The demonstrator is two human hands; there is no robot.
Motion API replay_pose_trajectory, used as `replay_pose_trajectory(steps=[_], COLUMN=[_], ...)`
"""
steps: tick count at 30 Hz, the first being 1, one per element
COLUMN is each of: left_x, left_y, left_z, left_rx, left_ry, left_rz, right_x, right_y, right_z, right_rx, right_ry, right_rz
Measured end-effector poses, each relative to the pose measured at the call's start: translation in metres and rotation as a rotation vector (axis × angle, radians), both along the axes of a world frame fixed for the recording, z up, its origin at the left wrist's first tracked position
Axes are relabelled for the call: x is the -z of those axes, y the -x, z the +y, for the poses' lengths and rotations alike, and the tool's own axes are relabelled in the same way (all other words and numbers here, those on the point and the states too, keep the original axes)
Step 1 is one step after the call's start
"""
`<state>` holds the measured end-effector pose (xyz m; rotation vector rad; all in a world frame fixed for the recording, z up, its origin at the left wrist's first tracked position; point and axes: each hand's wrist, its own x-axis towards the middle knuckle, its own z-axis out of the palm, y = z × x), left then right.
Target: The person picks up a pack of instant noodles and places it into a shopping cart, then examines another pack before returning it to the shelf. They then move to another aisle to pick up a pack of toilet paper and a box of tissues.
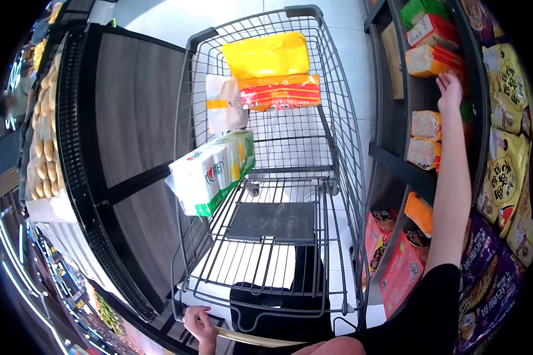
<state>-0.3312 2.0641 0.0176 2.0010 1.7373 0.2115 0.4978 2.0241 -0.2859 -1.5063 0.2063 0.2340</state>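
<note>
My right hand (449,89) reaches into the shelf at the right, its fingers at the edge of an orange and clear package (427,61). Whether it grips that package is hard to make out. At the bottom left, my left hand (199,324) rests by the pale handle bar (260,339) of a shopping cart (350,127), fingers curled; its hold on the bar is unclear. Inside the cart lie a yellow package (266,56), a red and orange package (281,93), a clear and white bag (224,106) and a white and green tissue pack (214,171).
More orange packages (425,139) sit lower on the right shelf, with pink boxes (401,269) beneath. Yellow bags (506,89) and purple bags (491,284) line the far right. A dark wooden stand (137,106) flanks the cart's left side. A person (19,100) is at the far left.
</note>
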Motion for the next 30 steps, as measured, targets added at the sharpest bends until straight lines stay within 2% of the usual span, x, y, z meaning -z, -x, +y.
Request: replay_pose_trajectory(steps=[2, 4, 6, 8, 11, 13, 14, 16, 19, 21, 24, 25, 28, 30], left_x=[-0.005, -0.006, -0.006, -0.004, -0.002, -0.004, -0.005, -0.006, -0.006, -0.012, -0.012, -0.011, -0.012, -0.013], left_y=[-0.003, -0.004, -0.004, 0.004, 0.011, 0.009, 0.007, 0.008, 0.01, 0.005, 0.004, 0.005, 0.008, 0.009], left_z=[0.001, 0.002, 0.001, -0.002, -0.006, -0.007, -0.007, -0.008, -0.01, -0.007, -0.006, -0.006, -0.006, -0.006], left_rx=[0.014, 0.008, 0.008, 0.049, -0.008, -0.036, -0.072, -0.067, -0.066, -0.068, -0.071, -0.061, -0.051, -0.065], left_ry=[0.016, 0.009, -0.01, 0.008, -0.017, -0.03, -0.035, -0.064, -0.099, -0.107, -0.133, -0.144, -0.138, -0.122], left_rz=[0.029, 0.03, 0.007, -0.016, -0.112, -0.145, -0.175, -0.214, -0.245, -0.235, -0.227, -0.241, -0.257, -0.28], right_x=[-0.048, -0.099, -0.142, -0.153, -0.135, -0.082, -0.058, -0.022, -0.01, -0.003, 0.005, 0.009, 0.006, -0.005], right_y=[0.078, 0.157, 0.224, 0.269, 0.312, 0.334, 0.345, 0.359, 0.378, 0.379, 0.374, 0.376, 0.377, 0.38], right_z=[0.028, 0.056, 0.091, 0.133, 0.194, 0.219, 0.222, 0.231, 0.224, 0.221, 0.229, 0.229, 0.232, 0.233], right_rx=[-0.12, -0.356, -0.641, -0.941, -1.415, -1.463, -1.456, -1.446, -1.406, -1.372, -1.34, -1.266, -1.336, -1.273], right_ry=[0.151, 0.217, 0.262, 0.243, 0.686, 0.911, 0.902, 1.101, 1.162, 1.301, 1.316, 1.298, 1.352, 1.316], right_rz=[-0.258, -0.603, -0.782, -0.743, -0.719, -0.927, -0.938, -0.678, -0.676, -0.696, -0.655, -0.711, -0.856, -0.958])
